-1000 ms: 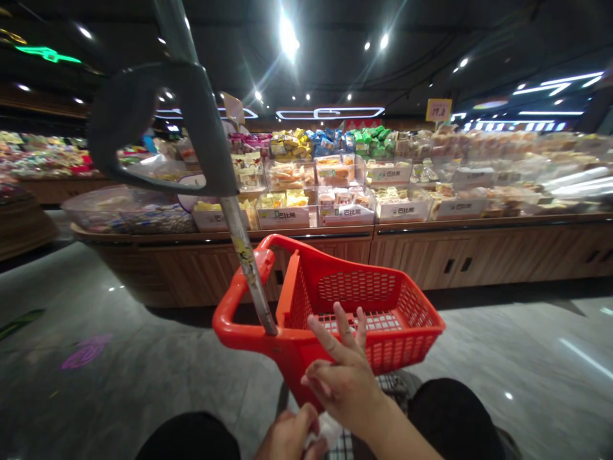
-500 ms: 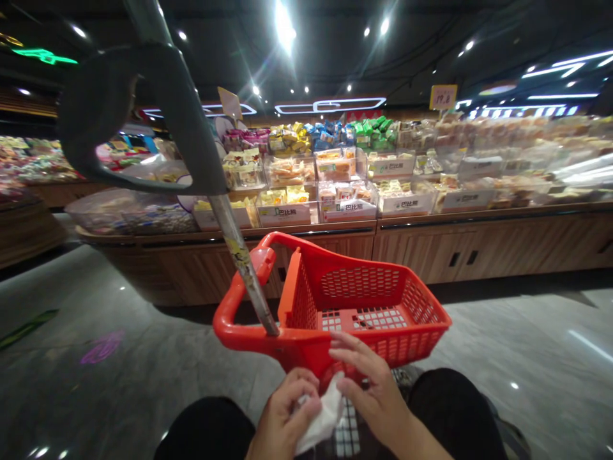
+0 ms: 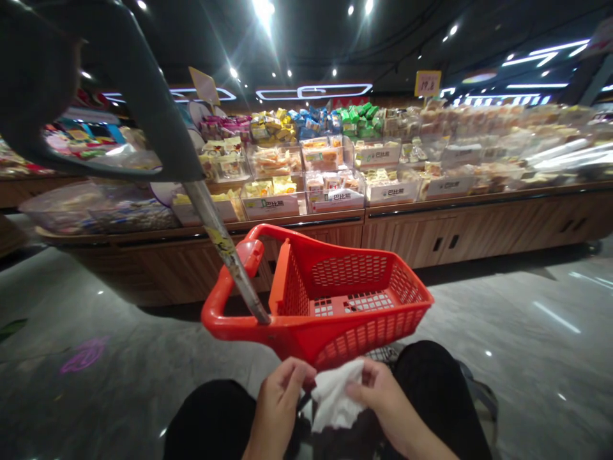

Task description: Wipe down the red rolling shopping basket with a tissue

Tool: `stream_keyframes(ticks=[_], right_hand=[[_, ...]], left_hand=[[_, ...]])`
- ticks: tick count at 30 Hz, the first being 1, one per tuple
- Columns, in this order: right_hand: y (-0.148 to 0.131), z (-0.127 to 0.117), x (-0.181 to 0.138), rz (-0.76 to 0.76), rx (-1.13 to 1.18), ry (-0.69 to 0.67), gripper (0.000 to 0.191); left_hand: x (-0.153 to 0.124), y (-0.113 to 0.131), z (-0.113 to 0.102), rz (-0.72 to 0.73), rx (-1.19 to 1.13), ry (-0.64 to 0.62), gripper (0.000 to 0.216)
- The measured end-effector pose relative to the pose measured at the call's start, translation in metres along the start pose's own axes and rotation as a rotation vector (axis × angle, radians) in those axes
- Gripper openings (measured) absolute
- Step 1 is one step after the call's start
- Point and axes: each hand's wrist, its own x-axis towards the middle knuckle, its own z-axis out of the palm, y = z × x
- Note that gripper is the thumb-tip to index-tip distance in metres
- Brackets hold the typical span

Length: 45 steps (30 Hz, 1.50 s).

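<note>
Supermarket aisle, 2 bare hands low in view, at work over the lap. White tissue (image 3: 338,399) hangs between them, crumpled, upper edge raised, lower edge drooping; paper or cloth, cannot tell. Right hand (image 3: 383,396) pinches its right side, thumb laid across the near face, other fingers curled behind. Left hand (image 3: 278,399) has fingers bent, thumb and index tips drawn close at the tissue's left edge; whether they grip it, cannot tell. Tissue sits just on the near side of a red shopping cart (image 3: 371,335), below its rim. Cart stands sideways, basket walls pierced with slots, looped handle (image 3: 218,319) at the left end. A scuffed metal pole (image 3: 227,249) slants down from upper left, its visible lower end meeting the cart's near rim by the handle; yellowish patch partway along it. Dark grey grip (image 3: 175,137) at the pole's upper part, large in view. 2 black-clad knees flank the hands, left knee (image 3: 208,415) and right knee (image 3: 438,390). Beyond the cart, a wood-fronted display counter (image 3: 402,236) carries clear bins of packaged food; yellow packets (image 3: 272,126), blue packets (image 3: 313,123) and green packets (image 3: 359,120) lie side by side on the upper tier. Yellow-edged price sign (image 3: 428,84) reads 19.8. Grey floor (image 3: 517,319), glossy, streaked with reflected light.
</note>
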Motion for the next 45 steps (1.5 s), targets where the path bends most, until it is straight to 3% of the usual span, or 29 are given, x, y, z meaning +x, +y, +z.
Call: stream_keyframes(ticks=[4, 8, 12, 14, 16, 18, 20, 22, 24, 26, 27, 29, 33, 36, 40, 45], right_hand=[[-0.004, 0.002, -0.003, 0.025, 0.023, -0.051, 0.038], [-0.005, 0.001, -0.009, 0.053, 0.044, -0.116, 0.034], [-0.002, 0.001, -0.016, 0.152, 0.281, -0.053, 0.027], [0.001, 0.003, -0.015, 0.181, 0.434, -0.010, 0.027], [0.002, 0.002, -0.012, 0.170, 0.484, 0.053, 0.031], [-0.001, -0.003, -0.007, 0.117, 0.359, 0.149, 0.034], [-0.013, -0.011, 0.000, -0.013, 0.077, 0.275, 0.033], [-0.032, -0.017, 0.007, -0.196, -0.252, 0.395, 0.029], [-0.055, -0.016, 0.016, -0.396, -0.587, 0.510, 0.018], [-0.073, -0.005, 0.027, -0.675, -0.848, 0.507, 0.010], [-0.078, 0.003, 0.034, -0.814, -0.932, 0.455, 0.012], [-0.077, 0.019, 0.047, -0.931, -1.070, 0.354, 0.024], [-0.044, 0.043, 0.065, -0.869, -1.252, 0.130, 0.043], [-0.022, 0.059, 0.068, -0.873, -1.221, 0.144, 0.053], [-0.018, 0.078, 0.071, -0.949, -1.171, 0.109, 0.054], [-0.019, 0.061, 0.072, -0.991, -1.232, 0.129, 0.054]], left_hand=[[0.000, -0.003, 0.010, -0.076, -0.219, -0.158, 0.057], [-0.001, -0.003, 0.016, -0.133, -0.091, -0.193, 0.033], [-0.005, -0.007, 0.020, -0.150, -0.038, -0.244, 0.032], [-0.007, -0.006, 0.020, -0.096, 0.049, -0.216, 0.027], [-0.010, 0.000, 0.013, 0.128, 0.261, -0.070, 0.018], [-0.009, 0.011, -0.003, 0.487, 0.539, 0.168, 0.010], [-0.003, 0.024, -0.025, 0.757, 0.744, 0.399, 0.010], [0.009, 0.037, -0.047, 0.828, 0.903, 0.629, 0.025], [0.023, 0.047, -0.063, 0.758, 1.005, 0.765, 0.048], [0.036, 0.053, -0.069, 0.694, 1.095, 0.760, 0.057], [0.042, 0.055, -0.070, 0.682, 1.134, 0.738, 0.052], [0.049, 0.057, -0.069, 0.672, 1.195, 0.695, 0.034], [0.050, 0.058, -0.065, 0.647, 1.231, 0.659, 0.025], [0.047, 0.057, -0.063, 0.634, 1.219, 0.646, 0.025], [0.049, 0.056, -0.064, 0.625, 1.247, 0.650, 0.025], [0.054, 0.052, -0.069, 0.664, 1.232, 0.677, 0.026]])
